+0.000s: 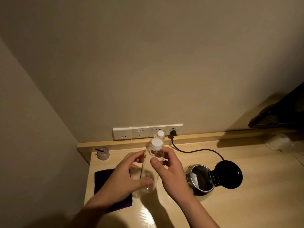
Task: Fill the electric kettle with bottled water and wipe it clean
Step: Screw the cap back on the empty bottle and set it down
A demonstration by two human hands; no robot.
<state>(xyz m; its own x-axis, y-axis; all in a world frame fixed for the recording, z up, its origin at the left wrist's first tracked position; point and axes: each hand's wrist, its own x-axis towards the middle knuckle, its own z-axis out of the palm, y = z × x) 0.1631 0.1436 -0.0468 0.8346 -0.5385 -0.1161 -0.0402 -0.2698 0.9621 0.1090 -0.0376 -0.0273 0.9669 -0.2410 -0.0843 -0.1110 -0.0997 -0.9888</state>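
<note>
As seen from the head camera, both hands hold one clear water bottle [148,168] above the left part of the wooden table [238,203]. The left hand [121,176] grasps the lower body of the bottle, with the thumb across its base; the fingers behind the plastic show only through it. The right hand [169,168] is closed around the upper body just below the shoulder, thumb in front. A white cap [156,144] is on the neck. The bottle is tilted, base toward the camera; its water level cannot be made out.

A second bottle [160,137] stands behind the first, near the table's rear edge; only its white cap and shoulder are visible.

The electric kettle [199,180] stands to the right of the right hand, apart from it, with its black lid [229,174] swung open to the right. The interior is dark and its contents cannot be determined. A black cord [194,151] runs from the kettle area to a plug [173,133] in the rightmost outlet of the wall socket strip [147,131].

A dark purple cloth [105,178] lies flat near the left edge, largely covered by the left forearm. A small jar [103,153] with a dark stick sits at the rear left corner, blurred. A crumpled clear object [278,142] lies near the rear right, indistinct. A dark object [279,112] is cut off by the right frame border.
</note>
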